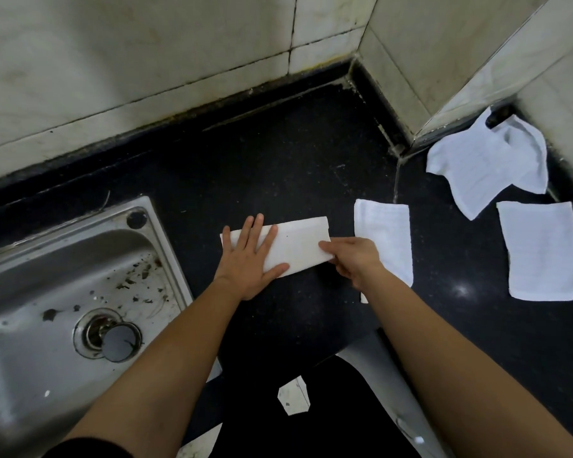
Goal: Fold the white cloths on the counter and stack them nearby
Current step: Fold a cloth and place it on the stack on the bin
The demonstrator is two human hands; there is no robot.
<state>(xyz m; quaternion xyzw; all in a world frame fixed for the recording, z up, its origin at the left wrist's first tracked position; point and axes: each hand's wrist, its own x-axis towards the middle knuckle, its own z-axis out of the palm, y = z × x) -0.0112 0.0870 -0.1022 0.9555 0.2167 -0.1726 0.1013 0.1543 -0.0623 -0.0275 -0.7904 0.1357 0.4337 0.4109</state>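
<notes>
A white cloth [298, 242], folded into a long strip, lies on the black counter [278, 166] in the middle of the view. My left hand [250, 259] lies flat on the strip's left end with its fingers spread. At the strip's right end, my right hand [351, 257] pinches the near corner. A second white cloth [382, 226] lies flat just right of the strip, partly under my right wrist. Further right a flat white cloth [543, 249] rests near a crumpled one [487, 163] by the wall corner.
A steel sink [63, 292] with a drain plug [118, 342] fills the lower left, its rim close to my left hand. Tiled walls [179, 61] close off the back and the right corner. The counter's front edge runs below my forearms.
</notes>
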